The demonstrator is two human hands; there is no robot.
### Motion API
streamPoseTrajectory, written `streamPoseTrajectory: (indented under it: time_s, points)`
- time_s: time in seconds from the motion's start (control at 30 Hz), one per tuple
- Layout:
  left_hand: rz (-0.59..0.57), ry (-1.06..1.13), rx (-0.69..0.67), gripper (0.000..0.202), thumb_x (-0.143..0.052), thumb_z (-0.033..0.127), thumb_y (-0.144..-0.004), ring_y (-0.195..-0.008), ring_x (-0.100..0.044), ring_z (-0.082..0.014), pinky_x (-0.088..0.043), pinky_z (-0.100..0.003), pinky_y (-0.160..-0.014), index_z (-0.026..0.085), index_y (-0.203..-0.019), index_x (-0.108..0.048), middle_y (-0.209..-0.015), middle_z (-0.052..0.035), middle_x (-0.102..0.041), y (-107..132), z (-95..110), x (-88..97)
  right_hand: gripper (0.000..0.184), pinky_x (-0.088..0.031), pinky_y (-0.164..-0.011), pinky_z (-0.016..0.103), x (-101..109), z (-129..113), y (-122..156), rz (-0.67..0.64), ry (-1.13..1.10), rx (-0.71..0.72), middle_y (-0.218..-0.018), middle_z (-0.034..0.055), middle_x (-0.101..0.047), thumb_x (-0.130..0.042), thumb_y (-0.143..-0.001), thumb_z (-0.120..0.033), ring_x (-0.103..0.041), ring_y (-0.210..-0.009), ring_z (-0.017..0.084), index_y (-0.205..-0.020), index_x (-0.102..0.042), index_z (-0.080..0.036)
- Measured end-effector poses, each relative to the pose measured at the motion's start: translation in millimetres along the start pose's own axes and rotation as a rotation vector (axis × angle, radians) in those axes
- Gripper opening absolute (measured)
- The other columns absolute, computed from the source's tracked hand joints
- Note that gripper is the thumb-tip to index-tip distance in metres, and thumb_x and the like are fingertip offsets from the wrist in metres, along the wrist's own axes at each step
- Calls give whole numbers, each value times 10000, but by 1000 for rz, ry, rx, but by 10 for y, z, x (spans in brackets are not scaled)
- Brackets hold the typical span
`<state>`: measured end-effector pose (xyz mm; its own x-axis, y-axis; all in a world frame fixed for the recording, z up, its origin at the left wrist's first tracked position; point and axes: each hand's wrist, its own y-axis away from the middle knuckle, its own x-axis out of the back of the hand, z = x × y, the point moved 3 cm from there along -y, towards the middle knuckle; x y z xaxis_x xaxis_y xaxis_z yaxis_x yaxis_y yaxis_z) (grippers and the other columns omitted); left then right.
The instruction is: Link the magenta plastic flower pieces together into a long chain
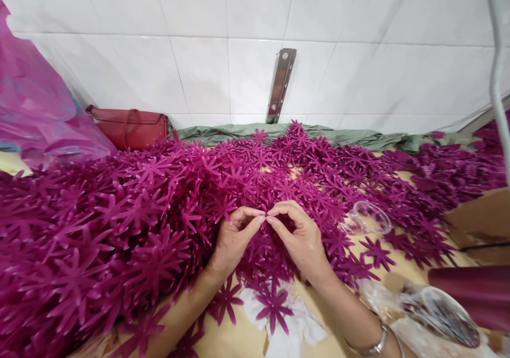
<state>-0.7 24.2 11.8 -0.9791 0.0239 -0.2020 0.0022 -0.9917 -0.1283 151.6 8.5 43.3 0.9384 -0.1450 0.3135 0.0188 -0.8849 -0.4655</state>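
Observation:
My left hand (235, 238) and my right hand (298, 238) meet fingertip to fingertip over a big heap of magenta artificial flower petal pieces (155, 257). Thumb and forefinger of each are pinched together on a magenta petal piece (264, 221), mostly hidden by the fingers and hard to tell from the heap behind. Just below my wrists, a single star-shaped petal piece (274, 309) lies flat on a crumpled white tissue (295, 330).
A clear plastic cup (368, 217) lies on its side at right. Plastic bags (438, 315), a maroon roll (472, 294) and cardboard (480, 217) crowd the right edge. A red handbag (129, 127) and pink plastic sheet (48, 103) stand back left, before a tiled wall (199, 71).

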Motion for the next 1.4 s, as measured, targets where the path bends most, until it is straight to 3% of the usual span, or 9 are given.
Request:
streamPoseTrajectory:
  time_s: [0.23, 0.4, 0.67, 0.87, 1.03, 1.2, 1.4]
  points:
    - [-29, -35, -13, 75, -745, 249, -794, -802, -655, -138, -512, -248, -808, 188, -830, -722, -828, 0, -729, 16, 9, -5, 134, -472, -840, 306, -6, -20, 4, -36, 41, 34, -905, 16, -643, -566, -1003, -249, -621, -897, 172, -888, -632, -235]
    - [-34, -19, -15, 75, -728, 248, -793, -798, -644, -135, -506, -243, -801, 182, -821, -707, -818, 1, -707, 15, 53, -17, 132, -466, -838, 301, -2, 4, 8, 12, 23, 13, -914, 19, -648, -553, -1008, -265, -616, -891, 171, -906, -628, -228]
    - [30, 40, 39, 114, -747, 255, -763, -788, -612, -125, -493, -236, -791, 180, -828, -691, -810, 11, -678, -8, -15, 8, 182, -478, -846, 303, 14, 115, 1, 38, -90, -199, -881, 15, -679, -596, -976, -368, -625, -863, 177, -896, -661, -218]
    - [33, 83, 28, 124, -771, 254, -731, -779, -641, -133, -511, -245, -784, 178, -799, -700, -795, 8, -700, -28, -50, 2, 181, -502, -866, 306, -82, 77, 50, 10, -166, -189, -922, 5, -688, -757, -853, -341, -653, -890, 178, -953, -651, -233]
    - [23, 78, 15, 103, -777, 238, -737, -796, -662, -135, -518, -248, -814, 175, -796, -719, -808, 0, -725, -34, -48, 5, 132, -503, -910, 324, -87, 121, 55, -11, -185, -228, -967, 21, -736, -723, -889, -351, -679, -933, 188, -928, -702, -227]
    - [4, 82, 31, 112, -786, 243, -747, -764, -640, -117, -513, -230, -787, 176, -806, -719, -793, 12, -713, -23, -58, 5, 121, -515, -849, 304, -62, 134, 32, -4, -196, -233, -919, 11, -731, -676, -924, -346, -668, -867, 174, -905, -711, -232]
    - [46, 118, 44, 131, -798, 246, -739, -746, -625, -103, -502, -212, -763, 181, -810, -709, -783, 23, -700, -31, -77, 4, 96, -536, -871, 302, -75, 132, 15, 32, -307, -242, -923, 9, -738, -692, -916, -335, -688, -892, 170, -945, -690, -243]
